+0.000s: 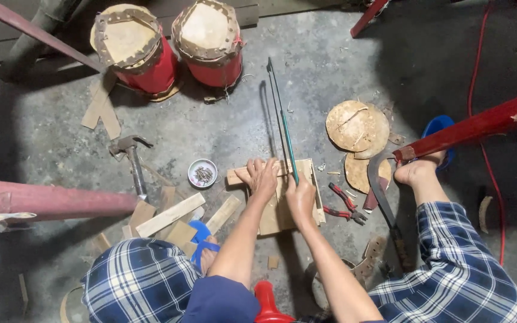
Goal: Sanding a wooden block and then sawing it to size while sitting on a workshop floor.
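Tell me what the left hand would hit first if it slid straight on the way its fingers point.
The left hand lies flat on the wooden block, fingers pointing away from the person. Past the block's far edge the line seems to cross only bare concrete floor; the red drums lie far beyond, probably.

Two red skin-topped drums (133,51) (209,42) stand beyond the left hand (263,177). Three round hide discs (350,124) (378,128) (360,172) lie past the right hand (300,197), with one red-handled pliers (343,204); one steel hammer (130,152) lies left.
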